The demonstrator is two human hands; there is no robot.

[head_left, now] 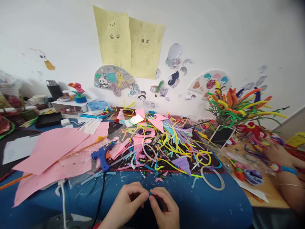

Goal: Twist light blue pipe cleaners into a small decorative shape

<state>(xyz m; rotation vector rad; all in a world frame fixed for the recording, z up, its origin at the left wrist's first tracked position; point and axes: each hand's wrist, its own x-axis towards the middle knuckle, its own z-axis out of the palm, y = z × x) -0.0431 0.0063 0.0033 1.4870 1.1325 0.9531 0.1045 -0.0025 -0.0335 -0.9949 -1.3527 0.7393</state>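
Just off the near edge of the blue table, my left hand and my right hand meet fingertip to fingertip. Both are closed in a pinch on a small blue piece, mostly covered by the fingers; its exact kind is too small to make out. Beyond them lies a tangled heap of coloured pipe cleaners with pink paper scraps. A blue hot glue gun rests left of the heap, its black cord running toward me past my left forearm.
Large pink sheets cover the table's left side. A clear ring lies at right. Pipe-cleaner flowers stand at back right. Another person's arm reaches over a wooden table. A white cable hangs at front left.
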